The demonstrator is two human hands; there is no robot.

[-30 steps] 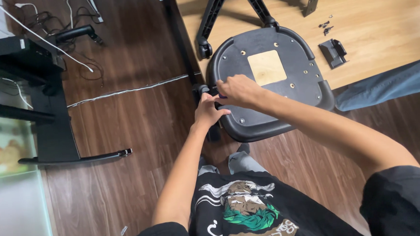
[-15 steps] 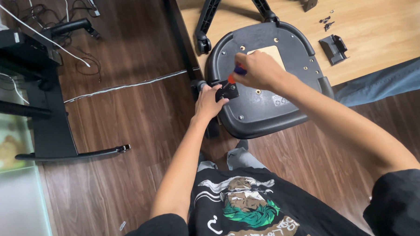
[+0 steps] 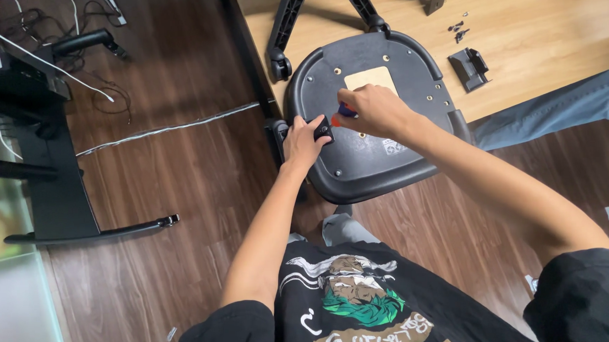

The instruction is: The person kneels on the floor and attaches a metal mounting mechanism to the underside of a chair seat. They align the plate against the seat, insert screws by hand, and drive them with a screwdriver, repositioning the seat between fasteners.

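Two hands on chair seat (image 3: 378, 155) | left hand (image 3: 303, 141) still grips bracket (image 3: 322, 130) | right hand (image 3: 376, 111) keeps screwdriver (image 3: 344, 112)

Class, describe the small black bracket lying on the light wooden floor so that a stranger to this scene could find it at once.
Start from the upturned black chair seat in the middle. On the light wooden floor to its right lies a small black bracket. Unlike the tiny loose screws just above it, it is a blocky, angular piece.

Both bare arms reach forward, nearly straight. The left hand (image 3: 303, 141) lies palm down, fingers curled closed; the right hand (image 3: 373, 111), just beside it, is fisted.
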